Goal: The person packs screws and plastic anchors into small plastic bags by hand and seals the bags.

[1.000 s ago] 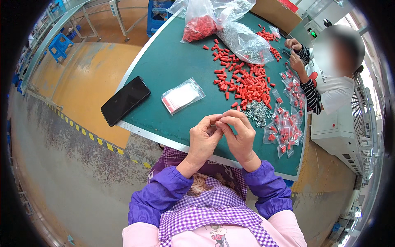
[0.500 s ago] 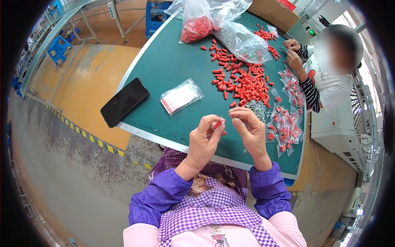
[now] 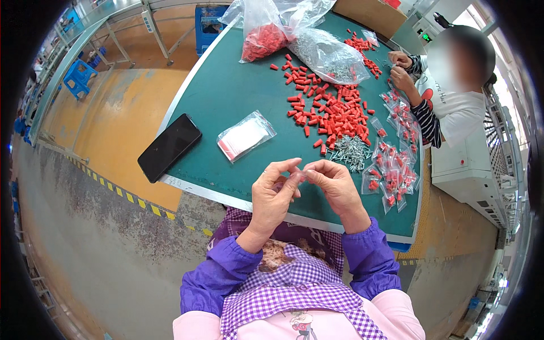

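My left hand (image 3: 273, 194) and my right hand (image 3: 335, 186) meet fingertip to fingertip over the near edge of the green table. Between them is a small clear plastic bag (image 3: 302, 176), mostly hidden by the fingers. The left fingers are curled round it, and the right thumb and forefinger pinch at its edge. Just beyond lie a heap of silver screws (image 3: 349, 154) and a spread of red plastic caps (image 3: 340, 110). To the right of my right hand, small filled zip bags (image 3: 392, 173) with red caps inside are piled up.
A black phone (image 3: 170, 148) and a pack of clear bags (image 3: 245, 137) lie on the left of the green table (image 3: 224, 93). Large bags of red caps (image 3: 264, 43) and screws (image 3: 331, 56) stand behind. At the right, a co-worker's hands (image 3: 400, 69) handle small parts.
My right hand has moved left and closed its fingertips against those of my left hand. The red piece seen in the bag in my left hand is now mostly covered.
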Demonstrator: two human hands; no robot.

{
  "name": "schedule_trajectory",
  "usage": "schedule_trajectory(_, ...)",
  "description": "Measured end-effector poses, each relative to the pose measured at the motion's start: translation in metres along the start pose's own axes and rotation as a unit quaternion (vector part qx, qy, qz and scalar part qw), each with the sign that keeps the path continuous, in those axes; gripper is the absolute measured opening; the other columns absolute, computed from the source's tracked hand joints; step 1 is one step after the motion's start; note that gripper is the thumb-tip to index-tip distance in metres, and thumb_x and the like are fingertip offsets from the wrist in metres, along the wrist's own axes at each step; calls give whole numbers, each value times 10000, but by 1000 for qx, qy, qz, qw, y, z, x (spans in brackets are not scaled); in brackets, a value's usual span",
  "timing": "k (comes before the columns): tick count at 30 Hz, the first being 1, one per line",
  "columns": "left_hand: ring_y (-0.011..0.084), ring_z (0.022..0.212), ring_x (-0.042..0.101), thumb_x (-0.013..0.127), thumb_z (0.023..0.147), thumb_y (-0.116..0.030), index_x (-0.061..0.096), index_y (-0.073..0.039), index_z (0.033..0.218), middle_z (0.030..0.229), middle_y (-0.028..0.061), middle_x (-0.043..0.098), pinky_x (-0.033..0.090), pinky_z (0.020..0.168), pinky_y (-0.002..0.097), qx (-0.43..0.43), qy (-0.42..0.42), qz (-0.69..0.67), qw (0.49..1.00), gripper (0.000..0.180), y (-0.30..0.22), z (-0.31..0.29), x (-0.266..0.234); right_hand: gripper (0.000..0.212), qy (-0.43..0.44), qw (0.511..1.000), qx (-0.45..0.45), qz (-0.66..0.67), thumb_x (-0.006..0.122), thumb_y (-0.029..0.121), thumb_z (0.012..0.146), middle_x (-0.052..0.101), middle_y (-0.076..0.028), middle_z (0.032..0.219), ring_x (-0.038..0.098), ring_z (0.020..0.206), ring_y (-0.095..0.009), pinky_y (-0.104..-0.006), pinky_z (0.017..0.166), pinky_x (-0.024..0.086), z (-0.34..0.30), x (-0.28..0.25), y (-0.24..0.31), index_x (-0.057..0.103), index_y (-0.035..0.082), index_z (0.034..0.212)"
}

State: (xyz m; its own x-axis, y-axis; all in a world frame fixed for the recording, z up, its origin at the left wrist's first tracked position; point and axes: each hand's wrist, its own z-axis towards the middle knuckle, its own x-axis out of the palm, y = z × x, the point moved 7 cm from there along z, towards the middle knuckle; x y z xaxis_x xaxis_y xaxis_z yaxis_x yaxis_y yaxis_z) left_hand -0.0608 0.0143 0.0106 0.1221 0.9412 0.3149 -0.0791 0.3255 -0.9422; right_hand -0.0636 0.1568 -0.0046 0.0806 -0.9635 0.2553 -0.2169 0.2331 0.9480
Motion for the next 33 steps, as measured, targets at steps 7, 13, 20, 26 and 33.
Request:
schedule_trajectory(7,61,566,560,619,866,-62,616,3,1021,884,77,634,416,452,166,-107,-30,-73,991,168,9,-2,-6,132,-51,995,-67,-46,656,125,853,634,-21,789,566,714,-64,-195,672,455,-5,1,15,619,-1,859)
schedule_trajectory(13,52,529,537,646,854,-92,637,-15,944,747,32,637,368,423,161,-106,-25,-54,993,119,13,-2,-8,129,-70,989,-77,-104,652,120,856,628,-12,789,562,719,-51,-179,656,443,-6,-5,16,618,-4,858)
schedule_trajectory(20,56,519,531,651,849,-87,642,-17,904,721,17,621,365,435,166,-174,-36,-133,975,89,26,-3,-7,122,-59,993,-75,-66,656,110,852,619,-9,795,551,721,-46,-183,648,440,-9,-3,18,624,-5,877)
schedule_trajectory(26,35,527,518,666,842,-104,643,-28,902,694,-7,609,356,440,159,-170,-32,-155,973,99,28,-3,-5,125,-87,981,-121,-127,654,99,848,615,-9,795,554,741,-58,-210,653,446,-13,-4,22,614,-19,860)
schedule_trajectory(33,24,517,454,650,850,-96,630,-20,863,740,27,634,328,449,163,-144,25,-79,986,79,21,0,4,86,-87,932,-193,-295,659,43,800,611,-67,748,578,698,-153,-276,634,456,-22,13,42,590,-8,807)
